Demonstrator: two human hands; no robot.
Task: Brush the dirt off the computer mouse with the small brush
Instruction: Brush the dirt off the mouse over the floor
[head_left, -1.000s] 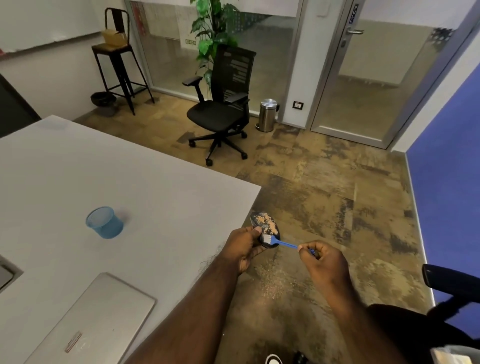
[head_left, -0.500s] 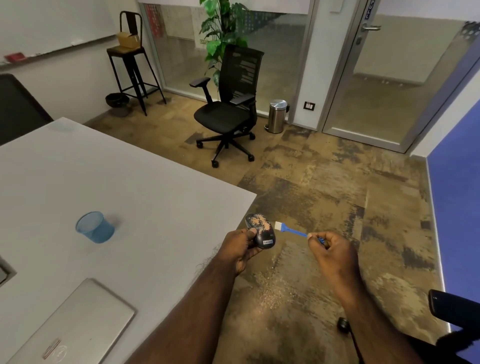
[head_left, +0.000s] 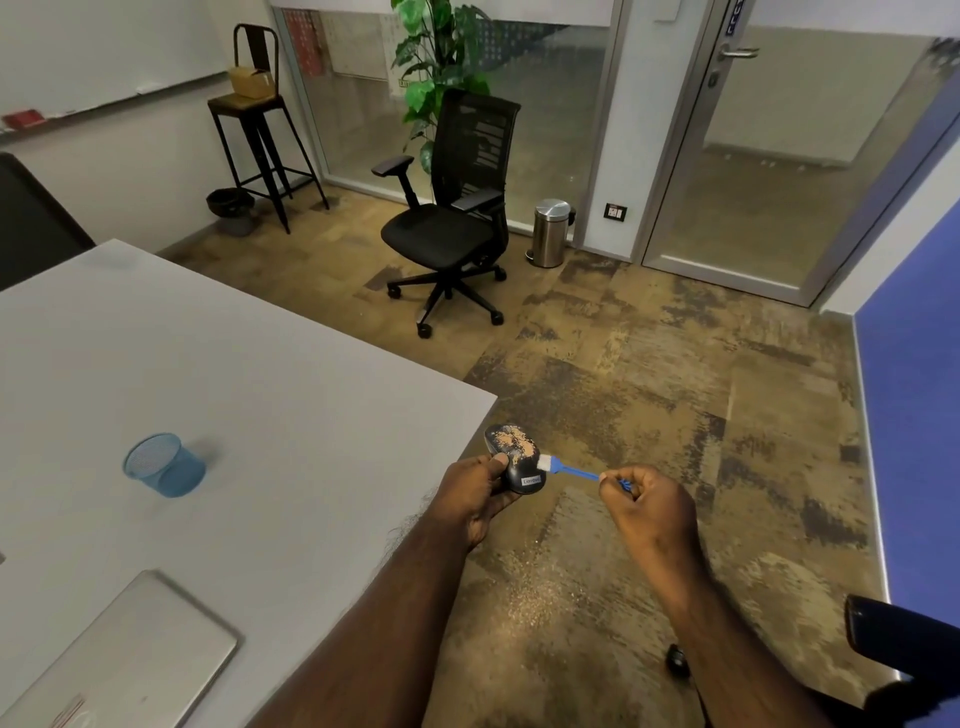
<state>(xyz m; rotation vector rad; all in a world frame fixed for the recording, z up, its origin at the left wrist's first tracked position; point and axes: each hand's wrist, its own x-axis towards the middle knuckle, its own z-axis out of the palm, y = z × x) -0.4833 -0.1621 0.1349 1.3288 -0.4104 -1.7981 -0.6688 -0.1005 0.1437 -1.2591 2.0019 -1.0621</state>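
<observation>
White tabletop (head_left: 249, 415) at left, carrying a blue mesh cup (head_left: 163, 465) and a closed silver laptop (head_left: 124, 654) near the bottom edge. Beyond the tabletop corner, patterned brown carpet (head_left: 649, 364) with a patch of spilled grit (head_left: 530, 597) on it below the hands. Farther off: black office chair (head_left: 452, 218), tall black stool (head_left: 260, 150) with a small box (head_left: 250, 82) on its seat, steel pedal bin (head_left: 551, 233), green plant (head_left: 441, 57), glass door (head_left: 779, 156), blue wall (head_left: 914, 389) at right. Dark chair arm (head_left: 898, 634) poking in at bottom right. Nothing between camera and hands; clear sight of both.

Versus half a second ago: brush head now touching the mouse's right flank, where before sitting apart from it, just off to the right. Right hand slightly closer to the left. Grit patch on the mouse top looking about the same. Cup, laptop, chair unmoved on their own; framing only shifted a bit.

Left hand (head_left: 480, 499) wrapped around the black computer mouse (head_left: 514, 457) from the left side, thumb pressed on its upper edge, fingers curled underneath; mouse held in the air just past the tabletop corner, tan dirt covering its top. Right hand (head_left: 649, 506) closed in a pinch on the tail of the small brush (head_left: 569, 470), blue handle running left toward the mouse, white bristles against the mouse's near right side. Hands near each other, not touching.
</observation>
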